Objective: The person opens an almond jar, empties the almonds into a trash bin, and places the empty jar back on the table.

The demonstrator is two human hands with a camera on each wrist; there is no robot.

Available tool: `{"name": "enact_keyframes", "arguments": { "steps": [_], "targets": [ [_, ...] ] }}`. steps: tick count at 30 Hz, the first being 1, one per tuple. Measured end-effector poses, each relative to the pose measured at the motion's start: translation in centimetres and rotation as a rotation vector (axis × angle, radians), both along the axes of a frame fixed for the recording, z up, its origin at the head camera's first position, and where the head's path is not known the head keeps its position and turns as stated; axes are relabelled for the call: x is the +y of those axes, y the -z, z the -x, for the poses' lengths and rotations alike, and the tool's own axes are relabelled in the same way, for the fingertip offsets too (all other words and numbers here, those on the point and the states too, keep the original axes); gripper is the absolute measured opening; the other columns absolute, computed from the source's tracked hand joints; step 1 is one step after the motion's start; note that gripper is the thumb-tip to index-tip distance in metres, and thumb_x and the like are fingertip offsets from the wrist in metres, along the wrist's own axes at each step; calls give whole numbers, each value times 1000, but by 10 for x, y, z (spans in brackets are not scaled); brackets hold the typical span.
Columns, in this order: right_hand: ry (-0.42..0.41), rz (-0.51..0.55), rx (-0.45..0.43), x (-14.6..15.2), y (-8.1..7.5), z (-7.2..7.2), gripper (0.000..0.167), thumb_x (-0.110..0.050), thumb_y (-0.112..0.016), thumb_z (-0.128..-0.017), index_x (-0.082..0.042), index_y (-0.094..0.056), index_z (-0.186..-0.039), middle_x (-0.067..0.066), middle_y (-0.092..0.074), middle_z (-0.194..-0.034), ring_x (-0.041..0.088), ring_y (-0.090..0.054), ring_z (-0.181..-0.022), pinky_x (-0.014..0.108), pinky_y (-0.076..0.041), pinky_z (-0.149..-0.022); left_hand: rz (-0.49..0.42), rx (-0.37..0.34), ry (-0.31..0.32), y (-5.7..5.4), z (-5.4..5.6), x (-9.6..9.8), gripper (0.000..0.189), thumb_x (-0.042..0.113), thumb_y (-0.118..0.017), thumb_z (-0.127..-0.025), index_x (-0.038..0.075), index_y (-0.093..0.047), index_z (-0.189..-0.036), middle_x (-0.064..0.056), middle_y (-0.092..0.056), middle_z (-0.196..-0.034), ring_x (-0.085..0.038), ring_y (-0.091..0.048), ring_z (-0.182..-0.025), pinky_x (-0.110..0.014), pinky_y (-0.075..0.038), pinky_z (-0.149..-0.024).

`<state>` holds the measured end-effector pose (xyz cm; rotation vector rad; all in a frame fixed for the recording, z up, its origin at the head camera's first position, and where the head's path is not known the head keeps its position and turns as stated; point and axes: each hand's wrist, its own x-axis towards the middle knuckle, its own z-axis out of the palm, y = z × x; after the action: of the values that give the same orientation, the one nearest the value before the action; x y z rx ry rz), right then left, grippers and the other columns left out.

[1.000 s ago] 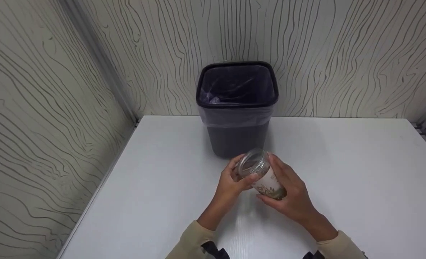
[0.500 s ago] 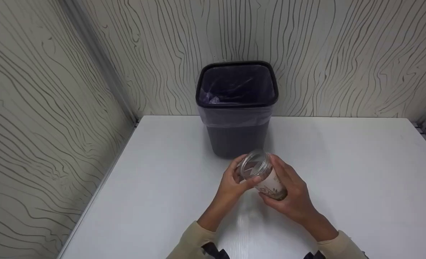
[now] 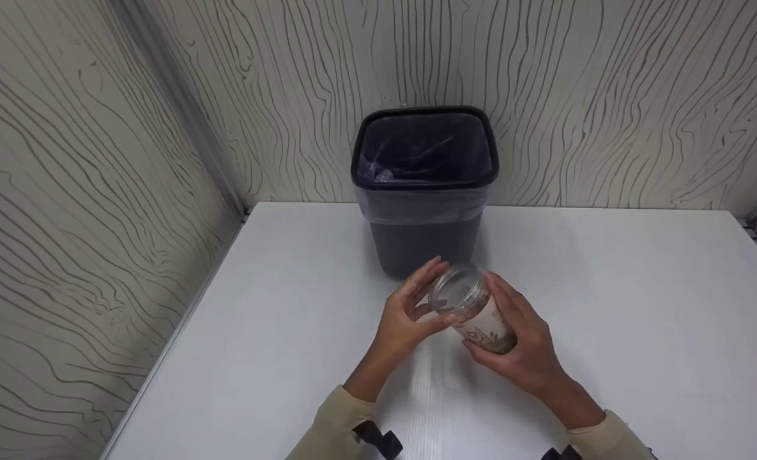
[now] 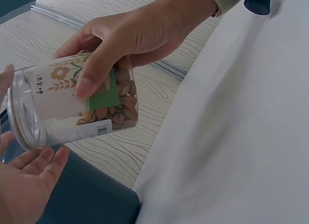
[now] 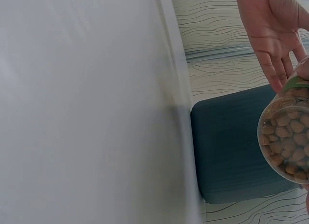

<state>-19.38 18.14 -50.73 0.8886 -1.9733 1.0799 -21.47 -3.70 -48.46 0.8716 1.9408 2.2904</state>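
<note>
A clear plastic jar of almonds (image 3: 482, 324) with a white, flower-printed label is held tilted above the table, its clear rimmed end toward the upper left. My right hand (image 3: 524, 342) grips the jar's body; in the left wrist view its thumb presses on the green part of the label. Beside the rimmed end is my left hand (image 3: 407, 316), fingers spread and thumb tip right at the jar. The left wrist view shows the left hand's fingers (image 4: 53, 166) fairly straight under the rim. Almonds (image 5: 288, 147) show through the jar's bottom in the right wrist view.
A dark trash bin (image 3: 426, 239) lined with a thin plastic bag stands on the white table (image 3: 276, 319), just beyond the jar. Wood-grain patterned panels (image 3: 276, 96) rise at the back and left. Metal strips run along the corners.
My left hand's fingers have loosened from the jar's rimmed end and straightened, shifting slightly left. The right hand still holds the jar, now slightly farther right. The view has shifted a little.
</note>
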Motion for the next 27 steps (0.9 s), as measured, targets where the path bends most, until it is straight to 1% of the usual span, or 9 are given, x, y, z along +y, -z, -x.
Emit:
{"name": "enact_keyframes", "arguments": {
  "steps": [3, 7, 11, 17, 20, 23, 27],
  "targets": [
    [-8, 7, -1, 1, 0, 0, 101, -5, -93, -56, 15, -45, -143, 31, -49, -144, 20, -50, -134, 18, -40, -106, 23, 68, 0, 1, 1, -1, 78, 19, -83, -87, 12, -44, -154, -6, -45, -157, -22, -41, -145, -43, -47, -108],
    [7, -9, -17, 1, 0, 0, 104, -5, -94, -55, 12, -45, -145, 26, -48, -148, 20, -50, -134, 17, -41, -106, 58, 133, -32, 4, 1, -1, 70, 15, -81, -88, 9, -50, -151, -2, -43, -159, -21, -40, -146, -41, -46, -108],
    [15, -14, -32, 1, 0, 0, 105, -7, -95, -56, 10, -44, -146, 24, -48, -150, 19, -49, -136, 18, -41, -106, 52, 181, -53, 8, 1, 0, 63, 10, -80, -88, 5, -55, -146, -5, -43, -159, -24, -40, -146, -42, -46, -109],
    [13, -8, -33, 0, 0, -1, 105, -7, -95, -55, 10, -45, -146, 24, -48, -149, 19, -51, -134, 17, -42, -105, 66, 216, -76, 10, 0, 2, 58, 8, -78, -88, -2, -58, -141, -12, -45, -156, -26, -44, -143, -42, -47, -107],
    [11, -9, -29, 0, 1, -1, 106, -6, -95, -54, 11, -45, -146, 25, -49, -148, 19, -51, -133, 17, -42, -105, 71, 241, -85, 6, -2, 4, 55, 6, -78, -88, -6, -59, -138, -18, -45, -154, -28, -44, -143, -43, -47, -107],
    [13, -6, -29, 0, 1, -2, 107, -6, -96, -53, 11, -44, -146, 25, -49, -148, 19, -51, -134, 17, -41, -105, 64, 278, -91, -4, -8, 5, 51, 4, -77, -88, -8, -60, -135, -23, -46, -152, -30, -46, -141, -46, -49, -105],
    [21, -5, -35, 0, 2, -4, 107, -6, -96, -54, 11, -44, -146, 24, -48, -149, 18, -49, -136, 17, -41, -106, 74, 342, -121, -16, -15, 6, 47, 3, -75, -90, -5, -62, -135, -24, -49, -149, -30, -51, -138, -46, -53, -99]
  ]
}}
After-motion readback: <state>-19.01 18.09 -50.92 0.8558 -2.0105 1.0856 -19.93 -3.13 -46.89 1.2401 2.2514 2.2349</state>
